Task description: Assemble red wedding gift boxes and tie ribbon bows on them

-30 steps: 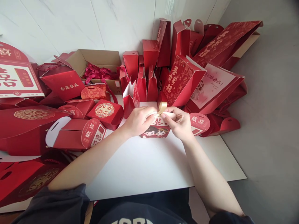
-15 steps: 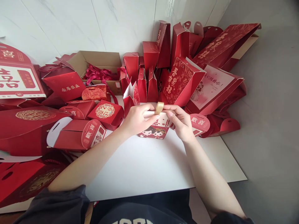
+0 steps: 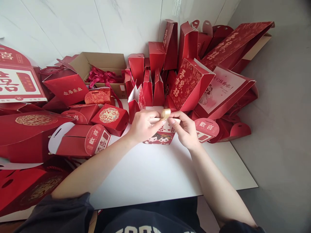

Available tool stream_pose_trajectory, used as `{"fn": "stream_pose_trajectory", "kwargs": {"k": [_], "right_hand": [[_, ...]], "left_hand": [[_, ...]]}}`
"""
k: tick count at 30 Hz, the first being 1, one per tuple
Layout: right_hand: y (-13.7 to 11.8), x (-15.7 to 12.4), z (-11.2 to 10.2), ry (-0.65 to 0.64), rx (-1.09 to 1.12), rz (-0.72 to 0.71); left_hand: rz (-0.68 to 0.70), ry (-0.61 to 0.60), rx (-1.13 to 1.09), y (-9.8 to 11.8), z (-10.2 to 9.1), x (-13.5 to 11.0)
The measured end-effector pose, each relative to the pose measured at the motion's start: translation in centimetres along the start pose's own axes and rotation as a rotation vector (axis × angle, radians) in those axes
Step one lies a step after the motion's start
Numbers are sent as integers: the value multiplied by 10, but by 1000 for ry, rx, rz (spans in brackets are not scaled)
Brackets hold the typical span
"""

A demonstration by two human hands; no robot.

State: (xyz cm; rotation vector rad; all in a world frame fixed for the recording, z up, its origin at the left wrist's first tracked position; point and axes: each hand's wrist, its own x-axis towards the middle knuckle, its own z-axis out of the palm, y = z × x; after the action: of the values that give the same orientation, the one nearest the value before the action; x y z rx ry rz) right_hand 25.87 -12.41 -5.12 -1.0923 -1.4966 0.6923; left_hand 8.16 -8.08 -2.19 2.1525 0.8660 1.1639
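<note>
Both hands met at a shiny gold ribbon loop above a small red-and-white cardboard box.
The left hand (image 3: 143,127) pinched the gold ribbon (image 3: 166,113) from the left; the right hand (image 3: 186,131) was narrowed just right of the loop, though whether it gripped ribbon or box could not be told. Fingers hid the cardboard box's (image 3: 159,138) top and cut off its lettering; its cartoon-printed front showed below, between both hands, over the white counter (image 3: 150,174).

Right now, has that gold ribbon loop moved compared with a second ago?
Yes: slightly left in the view, the gold ribbon loop now sits nearer the open white-lined bag, which has stayed put.
</note>
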Motion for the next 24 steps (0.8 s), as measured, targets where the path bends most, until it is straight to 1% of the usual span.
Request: {"fn": "stream_pose_trajectory", "kwargs": {"k": [2,6,11,15,18,21,24], "right_hand": [[1,0,0,-5,-16,-1],[3,0,0,39,-13,20],[3,1,0,39,-2,18],[2,1,0,43,-17,-6],[3,0,1,48,-8,-15],[2,-1,1,65,1,-27],[-2,-1,0,55,-5,-103]], "left_hand": [[-15,-21,-17,0,-1,1],[-70,-77,-124,-2,-2,1],[-86,23,-223,-7,2,0],[-124,66,-175,-7,4,0],[-157,64,-120,-5,4,1],[-172,56,-109,-5,3,2],[-187,44,-122,-5,2,1]]}}
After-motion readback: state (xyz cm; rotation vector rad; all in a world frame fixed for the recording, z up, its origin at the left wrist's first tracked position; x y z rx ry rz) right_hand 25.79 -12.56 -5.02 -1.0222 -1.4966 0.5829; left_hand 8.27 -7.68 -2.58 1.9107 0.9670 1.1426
